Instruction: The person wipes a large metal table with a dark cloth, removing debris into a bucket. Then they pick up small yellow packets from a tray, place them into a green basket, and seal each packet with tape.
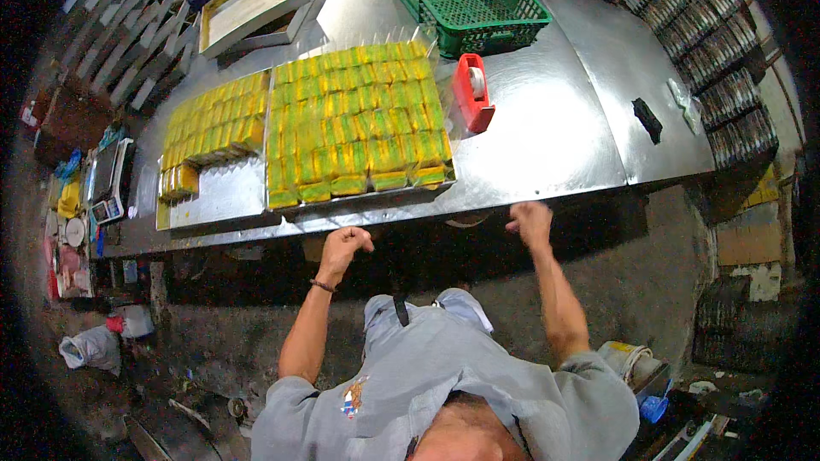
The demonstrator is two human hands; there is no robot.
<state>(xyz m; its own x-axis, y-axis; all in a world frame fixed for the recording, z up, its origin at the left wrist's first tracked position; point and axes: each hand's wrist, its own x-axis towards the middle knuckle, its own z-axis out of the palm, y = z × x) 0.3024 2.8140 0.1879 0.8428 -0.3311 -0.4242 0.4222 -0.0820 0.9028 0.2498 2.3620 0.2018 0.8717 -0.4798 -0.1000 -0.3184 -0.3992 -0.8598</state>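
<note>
My left hand is closed, fingers curled, just off the front edge of the metal table; nothing shows in it. Farther right, my right hand, slightly blurred, is also curled closed by the same edge with nothing visible in its fingers. Beyond my left hand stands a tray packed with rows of small yellow-and-green wrapped packs. Left of it, a second tray is partly filled with similar packs. A red tape dispenser with a pale roll stands right of the full tray.
At the back are a green plastic crate and stacked shallow trays. A black object and a crumpled clear plastic piece lie on the right. Tray stacks line the right side. A scale sits at the left.
</note>
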